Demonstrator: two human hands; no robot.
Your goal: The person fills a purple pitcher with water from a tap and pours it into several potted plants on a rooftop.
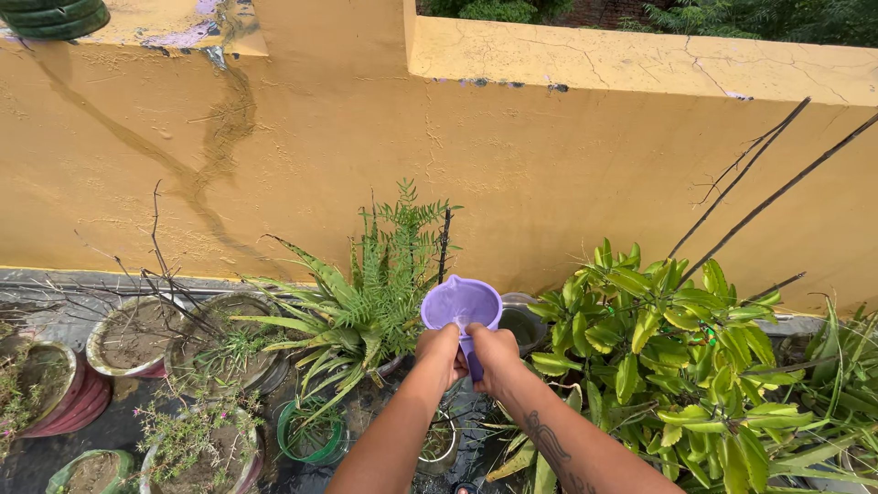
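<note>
A purple plastic jug (460, 304) is held out in front of me above a row of potted plants, its mouth facing up toward the camera. My left hand (440, 354) grips the jug's lower left side. My right hand (494, 358) wraps the handle side just to the right; that forearm carries a dark tattoo. Directly beyond and left of the jug stands a fern-like green plant (384, 284) in a pot. I cannot tell whether the jug holds water.
A yellow parapet wall (549, 155) runs behind the pots. Round pots with soil (137, 334) and small plants sit at left. A broad-leaved bush (677, 357) fills the right. A green pot (311, 439) stands below my left arm. The ground looks wet.
</note>
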